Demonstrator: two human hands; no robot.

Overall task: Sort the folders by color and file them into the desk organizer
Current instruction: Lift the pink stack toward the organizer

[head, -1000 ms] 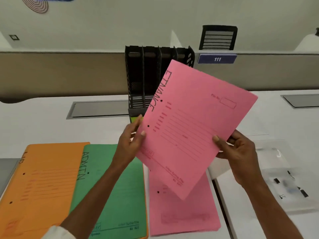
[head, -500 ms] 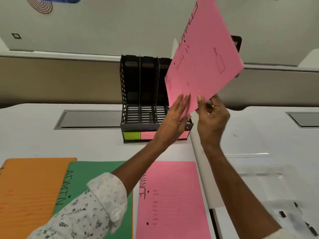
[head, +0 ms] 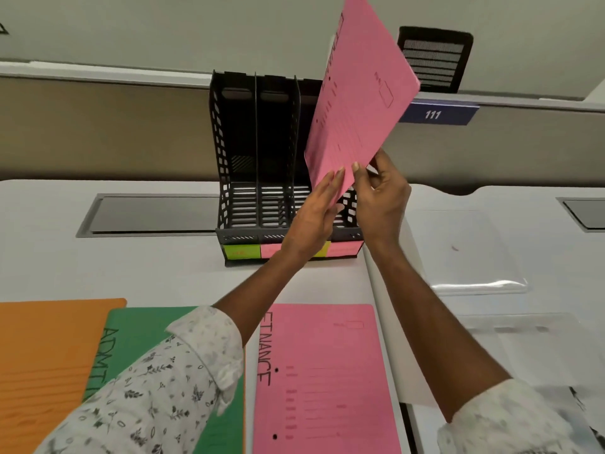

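Note:
A pink folder (head: 360, 99) stands raised on edge above the right side of the black desk organizer (head: 255, 152). My left hand (head: 314, 214) presses its lower front, and my right hand (head: 379, 194) pinches its bottom corner. The organizer has several upright slots that look empty, with green, pink and yellow labels (head: 242, 251) on its front base. On the desk near me lie an orange folder (head: 49, 355), a green folder marked ADMIN (head: 137, 332) and a pink folder marked FINANCE (head: 324, 378).
A grey cable hatch (head: 150, 214) is set into the desk left of the organizer, another (head: 586, 213) at far right. Clear plastic sleeves (head: 481, 257) lie on the right desk. A partition with a blue sign 111 (head: 435, 114) runs behind, and a chair back (head: 435, 59) shows beyond it.
Both hands lifted the pink folder from in front of me up and forward, turning it upright over the organizer's right slots. In the last half second it dropped slightly lower.

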